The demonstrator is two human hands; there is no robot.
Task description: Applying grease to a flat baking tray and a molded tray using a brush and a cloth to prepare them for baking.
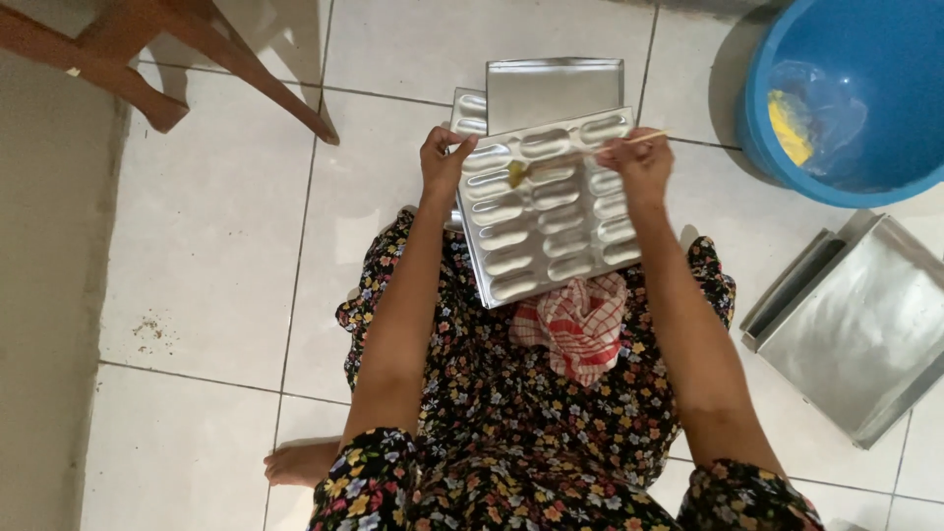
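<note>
A silver baking mould tray (551, 211) with several oblong hollows rests tilted on my lap, over a red and white checked cloth (580, 323). My left hand (444, 157) grips the tray's upper left corner. My right hand (639, 162) holds a thin wooden-handled brush (575, 157) whose yellowish tip lies in a hollow near the tray's top left. I sit on the floor in a dark flowered dress.
More metal trays (556, 90) lie on the white tiled floor beyond my lap. A stack of flat metal pans (855, 329) sits at the right. A blue plastic tub (846, 98) with a clear bag and something yellow is at top right. Wooden chair legs (236, 64) stand at top left.
</note>
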